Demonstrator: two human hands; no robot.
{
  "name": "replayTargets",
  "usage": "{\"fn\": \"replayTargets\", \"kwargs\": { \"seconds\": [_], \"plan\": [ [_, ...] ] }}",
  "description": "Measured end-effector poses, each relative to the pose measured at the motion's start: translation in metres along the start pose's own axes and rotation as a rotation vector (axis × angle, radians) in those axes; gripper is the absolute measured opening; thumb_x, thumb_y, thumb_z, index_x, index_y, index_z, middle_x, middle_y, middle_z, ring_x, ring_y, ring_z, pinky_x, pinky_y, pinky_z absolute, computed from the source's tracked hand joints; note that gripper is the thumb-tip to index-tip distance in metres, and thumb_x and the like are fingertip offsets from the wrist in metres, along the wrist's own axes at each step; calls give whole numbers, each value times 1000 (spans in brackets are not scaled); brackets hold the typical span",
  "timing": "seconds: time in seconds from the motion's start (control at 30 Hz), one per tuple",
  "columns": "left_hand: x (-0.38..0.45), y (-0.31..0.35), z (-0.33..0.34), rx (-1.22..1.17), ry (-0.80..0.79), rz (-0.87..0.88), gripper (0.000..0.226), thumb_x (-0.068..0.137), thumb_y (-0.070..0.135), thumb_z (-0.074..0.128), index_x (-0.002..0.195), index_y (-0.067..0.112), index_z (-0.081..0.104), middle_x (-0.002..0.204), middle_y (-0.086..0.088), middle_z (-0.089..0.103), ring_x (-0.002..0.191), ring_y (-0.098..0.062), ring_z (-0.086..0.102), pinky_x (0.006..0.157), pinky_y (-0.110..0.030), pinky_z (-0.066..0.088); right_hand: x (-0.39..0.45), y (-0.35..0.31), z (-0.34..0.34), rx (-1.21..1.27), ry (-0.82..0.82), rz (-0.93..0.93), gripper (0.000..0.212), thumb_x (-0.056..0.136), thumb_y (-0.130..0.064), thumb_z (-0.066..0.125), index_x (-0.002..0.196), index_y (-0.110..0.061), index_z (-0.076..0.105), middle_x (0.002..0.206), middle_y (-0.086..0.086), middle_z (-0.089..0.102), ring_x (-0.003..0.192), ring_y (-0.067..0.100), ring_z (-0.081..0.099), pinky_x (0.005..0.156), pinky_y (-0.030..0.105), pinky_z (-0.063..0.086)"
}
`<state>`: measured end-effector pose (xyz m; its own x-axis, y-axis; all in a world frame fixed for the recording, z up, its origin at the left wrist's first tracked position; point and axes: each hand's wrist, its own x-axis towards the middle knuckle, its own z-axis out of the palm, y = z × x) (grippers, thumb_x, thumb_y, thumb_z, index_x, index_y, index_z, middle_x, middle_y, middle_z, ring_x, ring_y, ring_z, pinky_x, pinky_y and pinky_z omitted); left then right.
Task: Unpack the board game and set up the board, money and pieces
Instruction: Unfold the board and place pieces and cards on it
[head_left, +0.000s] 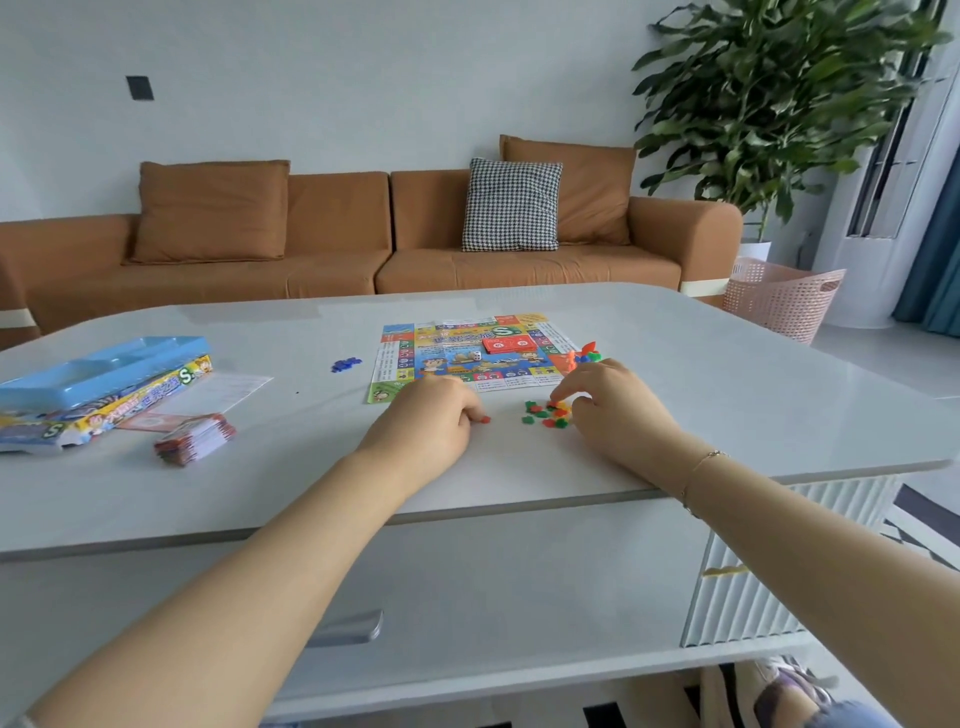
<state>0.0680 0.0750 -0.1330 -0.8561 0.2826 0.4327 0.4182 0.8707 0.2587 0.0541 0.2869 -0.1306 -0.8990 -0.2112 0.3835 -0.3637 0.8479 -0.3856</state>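
I'd say setup is over halfway: the board (475, 353) lies unfolded at centre frame with cards (508, 344) and a die (476, 355) on it, while the money (195, 439) sits unsorted at lower left beside the box (104, 384). My left hand (431, 415) curls over a red piece (485, 419). My right hand (615, 410) pinches into the small pieces (548, 414) just below the board.

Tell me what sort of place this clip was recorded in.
Most likely a home living room: a brown sofa with cushions along the wall, a tall potted plant in the corner, and a low table holding a board game.
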Motion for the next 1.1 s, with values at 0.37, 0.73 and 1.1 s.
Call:
{"fn": "replayTargets", "kwargs": {
  "seconds": [0.37,0.73,1.1],
  "plan": [
    [-7,-9,-10,1,78,-67,33,85,1,44,99,14,71,105,0,63,90,-16,59,82,-27,45,-1,-1,-2,147,-12,-8,46,80,5,41,105,-19,71,122,0,61,120,18,46,95,25,38],
    [8,22,17,88,-78,149,46,91,6,35,125,23,61,125,7,57,120,-17,45,98,-36,40,-2,3,0,114,101,79,40,78,-3,43,68,-32,69,104,6,62,94,21,54,79,36,48],
    [-2,6,1,-50,-14,72,39,83,-3,41,97,12,74,105,0,71,105,-17,60,94,-28,45,-6,-4,1,208,-48,-202,37,78,3,50,82,-23,76,95,-9,68,100,16,57,96,36,42]
  ]
}}
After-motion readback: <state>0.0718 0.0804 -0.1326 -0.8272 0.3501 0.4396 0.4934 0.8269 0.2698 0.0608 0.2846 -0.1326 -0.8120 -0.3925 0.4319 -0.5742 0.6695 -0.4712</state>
